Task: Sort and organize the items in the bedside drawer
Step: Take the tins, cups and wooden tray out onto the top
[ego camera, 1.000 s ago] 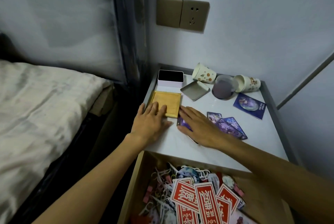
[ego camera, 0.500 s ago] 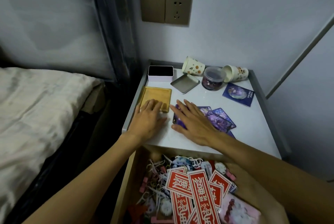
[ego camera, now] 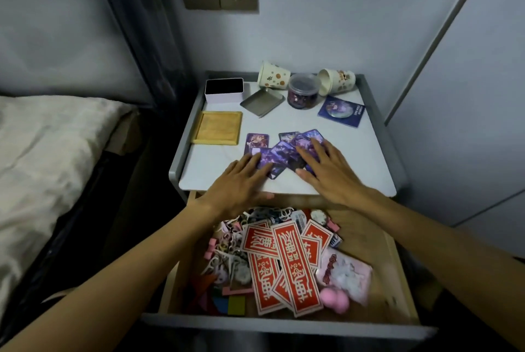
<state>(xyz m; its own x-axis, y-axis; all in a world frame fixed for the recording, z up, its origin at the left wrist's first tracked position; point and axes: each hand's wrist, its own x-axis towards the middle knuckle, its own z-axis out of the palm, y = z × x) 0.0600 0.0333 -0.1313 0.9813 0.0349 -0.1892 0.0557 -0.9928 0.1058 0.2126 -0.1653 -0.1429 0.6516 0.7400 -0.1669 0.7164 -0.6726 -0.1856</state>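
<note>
Bedside drawer (ego camera: pixel 284 329) — pulled open below the worktop (ego camera: pixel 363 170), contents unsorted: red printed slips (ego camera: pixel 287 260) fanned on top, with pink clips, white hooks and coloured blocks beside and beneath them. Purple cards (ego camera: pixel 284 150): a loose, overlapping spread near the worktop's front edge, apparently taken out to be grouped by kind. Left hand (ego camera: pixel 238 181): fingers straight, laid flat on the left-hand cards. Right hand (ego camera: pixel 326 172): fingers spread, flat on the right-hand cards. Neither grips anything — the placement suggests sweeping the spread into one stack. Set apart behind: yellow square tray (ego camera: pixel 218 128) at the left edge, open white box (ego camera: pixel 224 90), tin lid (ego camera: pixel 262 100), lidded jar (ego camera: pixel 303 91) between a spotted paper cup (ego camera: pixel 273 74) and a tipped paper cup (ego camera: pixel 338 80), and a blue badge card (ego camera: pixel 341 107); likely receptacles for sorting.
</note>
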